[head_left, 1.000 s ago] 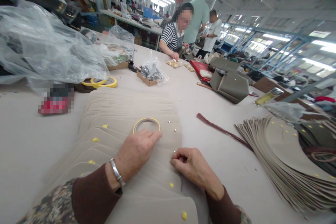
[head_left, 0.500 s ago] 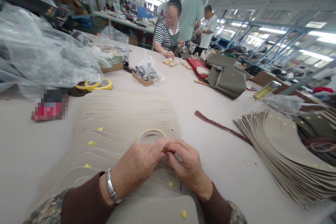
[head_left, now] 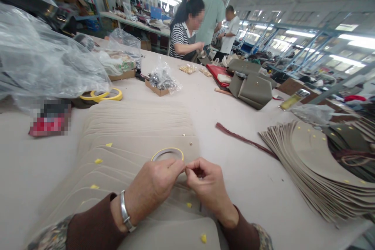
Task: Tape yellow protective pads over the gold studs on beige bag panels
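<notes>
My left hand (head_left: 156, 181) is closed on a thin roll of yellow tape (head_left: 167, 150), whose ring stands up behind the fingers. Fingertip to fingertip with it, my right hand (head_left: 206, 181) is pinched shut; whatever lies between its thumb and finger is too small to make out. Both hands are above a fanned stack of beige-grey sheet pieces (head_left: 137, 129). Small yellow tape bits (head_left: 98, 161) mark several of these pieces, and two metal studs (head_left: 191, 143) show near the right edge of one.
More yellow tape rolls (head_left: 113, 94) lie at left by a big clear plastic bag (head_left: 49, 54). Beyond are a small box of bagged parts (head_left: 159, 86) and an olive bag (head_left: 254, 88). At right lie a brown strip (head_left: 246, 140) and another fanned stack (head_left: 316, 164). A co-worker (head_left: 184, 35) stands across the table.
My fingertips have come slightly apart, and the yellow bit seen between them is now hidden. Across the table, the co-worker has turned sideways and lifted a hand off the bag of gold-coloured parts.
</notes>
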{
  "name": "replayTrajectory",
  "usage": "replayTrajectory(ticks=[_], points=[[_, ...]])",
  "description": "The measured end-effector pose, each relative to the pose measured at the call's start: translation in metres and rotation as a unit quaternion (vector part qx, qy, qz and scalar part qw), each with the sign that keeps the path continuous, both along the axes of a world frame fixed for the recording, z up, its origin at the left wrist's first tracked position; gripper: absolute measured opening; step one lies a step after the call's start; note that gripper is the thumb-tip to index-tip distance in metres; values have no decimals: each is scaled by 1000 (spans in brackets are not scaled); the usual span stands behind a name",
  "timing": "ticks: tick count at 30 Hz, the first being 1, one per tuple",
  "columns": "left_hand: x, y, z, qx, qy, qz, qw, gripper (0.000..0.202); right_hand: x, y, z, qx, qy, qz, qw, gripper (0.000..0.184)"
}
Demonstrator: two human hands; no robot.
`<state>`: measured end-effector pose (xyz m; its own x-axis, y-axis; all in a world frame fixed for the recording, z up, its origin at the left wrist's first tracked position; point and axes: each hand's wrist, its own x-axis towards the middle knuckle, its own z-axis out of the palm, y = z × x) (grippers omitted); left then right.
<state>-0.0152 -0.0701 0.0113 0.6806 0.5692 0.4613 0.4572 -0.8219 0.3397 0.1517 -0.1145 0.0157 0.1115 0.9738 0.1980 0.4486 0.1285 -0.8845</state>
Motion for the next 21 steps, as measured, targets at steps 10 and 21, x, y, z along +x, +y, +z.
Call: replayTrajectory(ticks=[10, 21], points=[[4, -4, 0, 15, 29, 28, 999, 16, 37, 17, -9, -188, 130, -62, 972, 19], [6, 4, -3, -32, 184, 19, 982, 12, 51, 17, -11, -280, 57, 43, 957, 16]])
